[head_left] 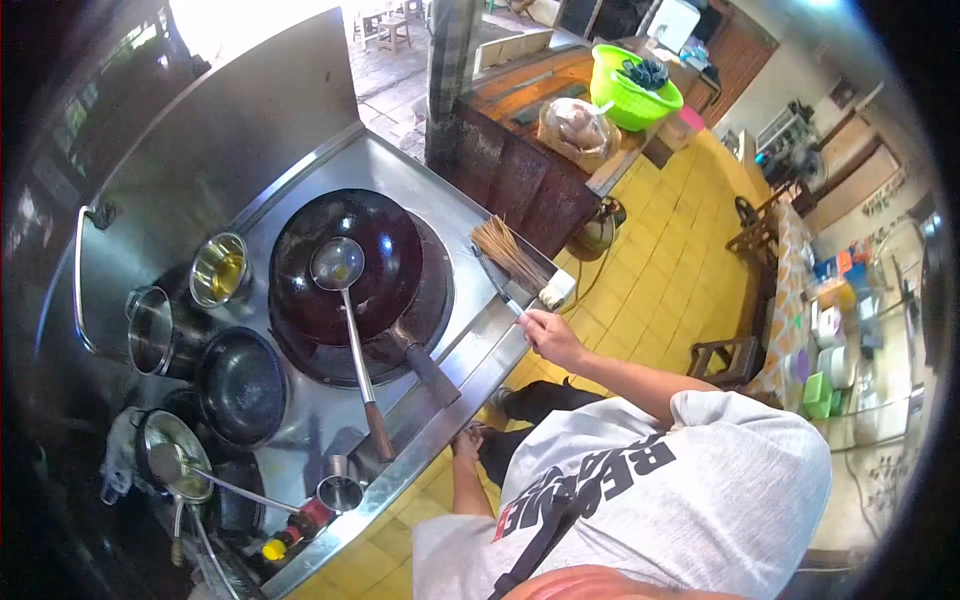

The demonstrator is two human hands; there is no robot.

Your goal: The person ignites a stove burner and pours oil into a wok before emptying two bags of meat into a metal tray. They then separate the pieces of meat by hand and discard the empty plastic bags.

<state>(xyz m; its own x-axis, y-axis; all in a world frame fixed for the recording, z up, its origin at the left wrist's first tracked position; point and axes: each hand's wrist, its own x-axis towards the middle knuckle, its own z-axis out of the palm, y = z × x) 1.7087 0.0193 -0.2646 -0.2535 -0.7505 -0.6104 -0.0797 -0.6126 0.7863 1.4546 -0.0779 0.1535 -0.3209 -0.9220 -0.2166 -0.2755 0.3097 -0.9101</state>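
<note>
Near the middle of the frame, the right hand [545, 335] grips a thin tool [504, 293], beside some brown sticks [508, 250] on the metal table [405, 168]. The left hand [468, 441] is lower, by the table's edge; I can't tell if it's holding anything.

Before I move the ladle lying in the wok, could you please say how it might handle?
The ladle should feel stiff, as its long shaft looks like straight metal. Its rounded bowl may slide or roll against the glossy, curved wok. The wood-like grip probably resists slipping.
</note>
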